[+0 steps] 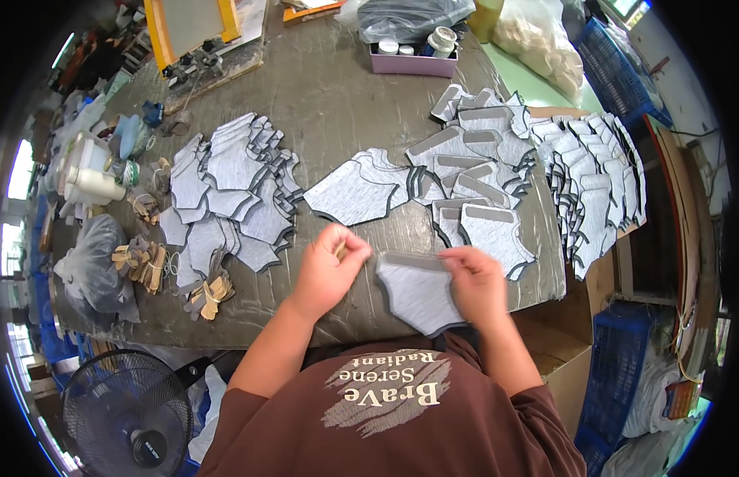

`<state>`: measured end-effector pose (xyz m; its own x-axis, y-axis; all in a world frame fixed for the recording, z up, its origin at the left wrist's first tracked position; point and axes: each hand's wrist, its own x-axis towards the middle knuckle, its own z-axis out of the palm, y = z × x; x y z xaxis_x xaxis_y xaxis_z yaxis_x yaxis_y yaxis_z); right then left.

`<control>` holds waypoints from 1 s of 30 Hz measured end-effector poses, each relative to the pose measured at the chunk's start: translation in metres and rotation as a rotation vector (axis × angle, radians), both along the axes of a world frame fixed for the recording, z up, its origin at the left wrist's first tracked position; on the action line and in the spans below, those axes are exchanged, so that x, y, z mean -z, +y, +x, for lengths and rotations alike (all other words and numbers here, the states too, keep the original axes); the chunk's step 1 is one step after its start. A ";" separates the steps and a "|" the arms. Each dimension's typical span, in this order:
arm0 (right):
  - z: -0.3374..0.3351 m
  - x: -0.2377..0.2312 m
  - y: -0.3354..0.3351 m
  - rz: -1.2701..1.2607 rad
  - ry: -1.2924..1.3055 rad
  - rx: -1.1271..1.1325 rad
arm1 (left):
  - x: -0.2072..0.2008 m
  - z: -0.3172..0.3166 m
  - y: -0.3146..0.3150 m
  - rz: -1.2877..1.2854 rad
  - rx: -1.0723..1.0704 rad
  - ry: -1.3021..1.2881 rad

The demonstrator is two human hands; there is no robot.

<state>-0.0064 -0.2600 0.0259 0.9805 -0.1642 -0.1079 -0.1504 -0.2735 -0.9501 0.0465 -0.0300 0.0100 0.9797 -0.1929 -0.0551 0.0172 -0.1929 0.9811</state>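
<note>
My right hand (477,285) pinches the top edge of a grey fabric piece (421,290) with dark edging and a darker strip along its top. The piece hangs over the front edge of the table, close to my body. To its left, my left hand (334,266) is closed with thumb and fingertips together; whatever they hold is too small to make out. Just beyond that hand lies a short row of overlapping grey pieces (350,191). A spread of similar pieces with dark strips (485,226) lies beyond my right hand.
Heaped grey pieces (218,191) cover the table's left side, near tied bundles of tan strips (210,294). More pieces overlap on cardboard (592,183) at the right. A purple tray (413,65) with jars stands at the back. A black fan (131,405) is at lower left.
</note>
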 end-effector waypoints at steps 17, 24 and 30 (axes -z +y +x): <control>0.011 -0.003 0.005 0.173 -0.029 -0.087 | 0.004 -0.022 0.045 0.843 0.457 -0.650; 0.011 -0.007 0.056 0.071 -0.080 -0.478 | -0.015 -0.045 0.036 0.488 0.254 -0.622; 0.013 -0.012 0.072 0.099 0.024 -0.525 | -0.013 -0.042 0.013 0.488 0.193 -0.559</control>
<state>0.0063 -0.1877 0.0375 0.9248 0.3604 -0.1217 -0.0397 -0.2267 -0.9732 0.0048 -0.0171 0.0234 0.8380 -0.4449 0.3161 -0.5350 -0.5552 0.6369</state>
